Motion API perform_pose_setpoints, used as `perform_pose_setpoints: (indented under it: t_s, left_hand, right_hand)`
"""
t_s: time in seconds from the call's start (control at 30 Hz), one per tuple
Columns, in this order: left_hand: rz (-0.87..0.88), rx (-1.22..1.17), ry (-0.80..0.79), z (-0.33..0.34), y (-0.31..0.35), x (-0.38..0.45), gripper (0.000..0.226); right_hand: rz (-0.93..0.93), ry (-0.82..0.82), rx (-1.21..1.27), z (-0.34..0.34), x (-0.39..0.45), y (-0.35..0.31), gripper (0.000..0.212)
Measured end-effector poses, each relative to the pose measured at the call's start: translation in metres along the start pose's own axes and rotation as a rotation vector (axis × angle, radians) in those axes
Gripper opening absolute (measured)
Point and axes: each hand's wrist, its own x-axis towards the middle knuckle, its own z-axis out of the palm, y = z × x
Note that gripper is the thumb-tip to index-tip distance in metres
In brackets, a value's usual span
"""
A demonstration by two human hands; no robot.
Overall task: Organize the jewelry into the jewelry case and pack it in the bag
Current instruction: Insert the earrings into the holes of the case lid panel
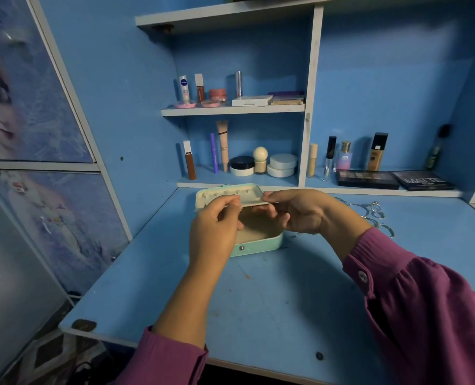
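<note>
A mint-green jewelry case [261,244] stands open on the blue desk, its lid [225,194] raised toward the shelves and its beige lining showing. Both hands hover over the open case. My left hand [216,232] has its fingers curled and pinches something small and thin near the lid's edge. My right hand [297,211] pinches the other end of it; the item itself is too small and blurred to name. Several silver rings and bangles [369,212] lie on the desk to the right of the case. No bag is in view.
Shelves behind the desk [258,301] carry cosmetics: tubes and jars [258,162], bottles [378,151] and dark palettes [397,180]. A cupboard door with a printed picture [22,93] stands at the left. The desk's front edge runs close to my sleeves.
</note>
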Motion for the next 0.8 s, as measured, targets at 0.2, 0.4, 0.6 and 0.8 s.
perform_pose_setpoints:
  t_s: [0.2,0.4,0.6,0.8]
  left_hand:
    - [0.204,0.065,0.040,-0.003,-0.001,-0.015,0.015]
    - [0.515,0.335,-0.281,0.010,-0.005,-0.027,0.014]
    - [0.698,0.529,-0.378,0.019,-0.007,-0.013,0.014]
    - [0.856,0.716,-0.354,0.034,-0.005,-0.010,0.020]
  right_hand:
    - [0.071,-0.130,-0.029,-0.015,0.007,-0.001,0.022]
    - [0.046,-0.151,-0.079,-0.025,0.022,-0.001,0.032]
    - [0.036,-0.236,-0.130,-0.030,0.029,-0.009,0.032]
    - [0.056,-0.285,-0.144,-0.033,0.036,-0.017,0.029]
